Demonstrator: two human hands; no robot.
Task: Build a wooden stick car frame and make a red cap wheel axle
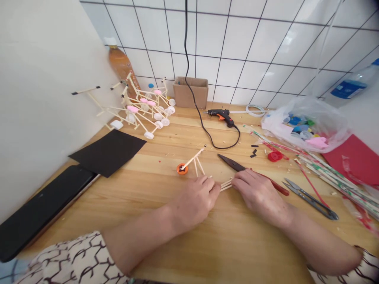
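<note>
Several thin wooden sticks (226, 184) lie side by side just above the table, held at one end by my left hand (195, 197) and at the other by my right hand (260, 195). The fingers of both hands are closed around them, and the stick ends are hidden. Beyond my left hand stands a small stick frame (194, 158) with an orange bottle cap (182, 169) at its lower end. Long-nosed pliers (232, 162) with red handles lie partly under my right hand.
Finished-looking stick models (142, 106) with caps stand at the back left, near black card (111, 152) and a phone (44, 205). A glue gun (222, 116) lies behind. Thread snips (310, 198), wrapped sticks (340, 181) and a bag of caps (308, 122) are at right.
</note>
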